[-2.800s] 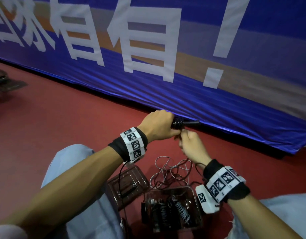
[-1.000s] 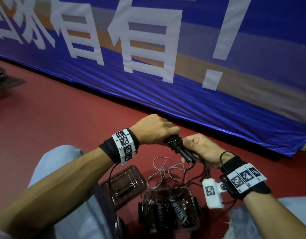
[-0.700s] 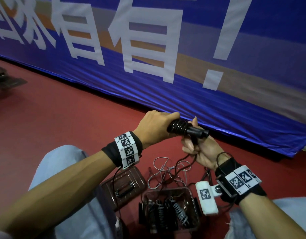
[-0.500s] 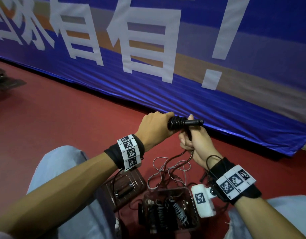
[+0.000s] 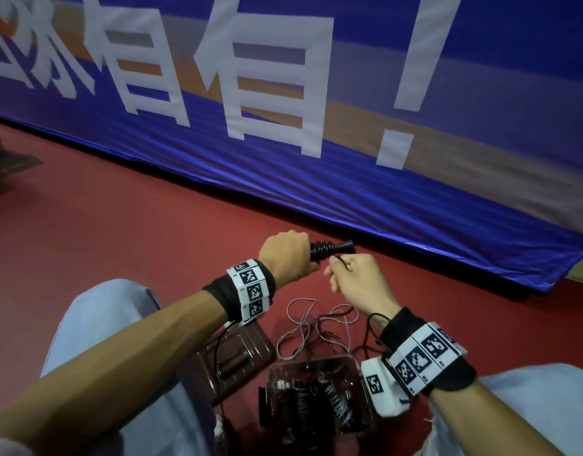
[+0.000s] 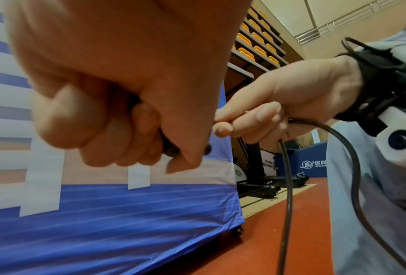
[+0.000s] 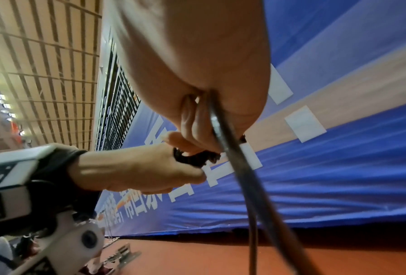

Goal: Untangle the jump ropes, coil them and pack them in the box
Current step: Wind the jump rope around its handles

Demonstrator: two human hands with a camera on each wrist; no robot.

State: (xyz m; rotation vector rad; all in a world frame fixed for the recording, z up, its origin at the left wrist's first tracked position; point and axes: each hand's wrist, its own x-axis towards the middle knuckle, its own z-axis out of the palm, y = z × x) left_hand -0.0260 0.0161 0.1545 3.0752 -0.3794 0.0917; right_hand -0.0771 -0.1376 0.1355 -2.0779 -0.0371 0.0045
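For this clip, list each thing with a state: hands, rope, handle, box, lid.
Left hand: grips the handle.
Right hand: pinches the rope.
Handle: rope partly coiled round it.
Rope: hangs slack from the right hand.
Loose ropes: tangled on the floor.
Box: open, coiled ropes inside.
Lid: off, beside the box.

Head view: looking forward and down from above, taking in both forearms, the left hand (image 5: 285,258), the right hand (image 5: 359,279), the box (image 5: 316,396) on the red floor (image 5: 102,232) and the blue banner (image 5: 316,126) behind. Left wrist view: looking up along the left hand (image 6: 117,93) at very close range, facing the right hand (image 6: 289,104) and the rope (image 6: 288,186). Right wrist view: looking up from under the right hand (image 7: 197,74), facing the left hand (image 7: 136,167). Sharing both hands, rope, banner and floor.
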